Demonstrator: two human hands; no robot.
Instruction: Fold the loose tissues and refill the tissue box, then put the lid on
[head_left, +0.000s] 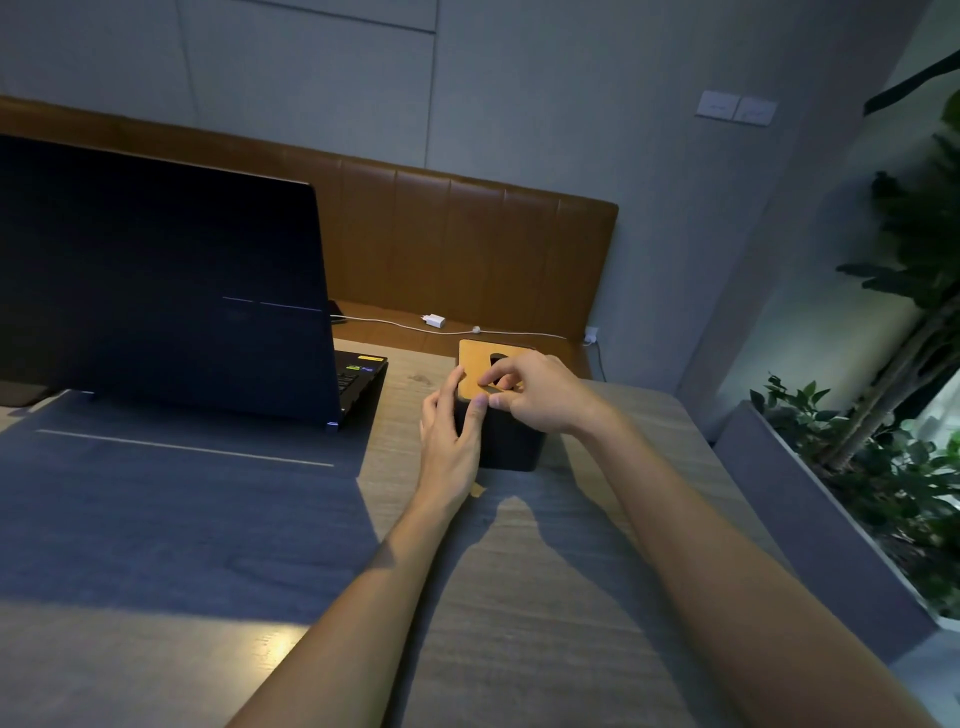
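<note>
Dim room, evening light; pale wood-grain table (519, 597) with a dark blue-grey desk mat (156, 493) on its left half. An open dark laptop (156, 270) stands on the mat, well apart from my work. Behind the table runs a brown padded leather bench back (467, 234), and a white charger plug (434, 320) with its cable lies on the seat. A grey planter trough (769, 467) with leafy green plants is off to my right. The black square tissue box (511, 447) sits on bare wood just beyond the mat's corner, near the far edge of the table. The tan wooden lid (475, 364) with its dark oval slot (498, 358) is already on top and looks level, though the far rim is partly hidden. My left hand (449, 441) lies flat against the box's left wall, fingers nearly straight. One fingertip reaches the lid's near-left corner and the thumb (478, 408) is on the front face. It grasps nothing; I judge it a brace, so the box does not skid while the lid is worked. My right hand (540, 395) hovers over the lid with curled fingers. The index tip is at the slot's near rim and the thumb at the front edge, pinching that strip of lid. This reads as seating or squaring the lid. I see no loose tissues on the table and none poking through the slot. Whether the box is filled, I cannot tell. A small tan scrap (479, 488) lies by my left wrist, unidentified. My judgement is that the task is at its last step, and what remains is a check that every corner sits flush.
</note>
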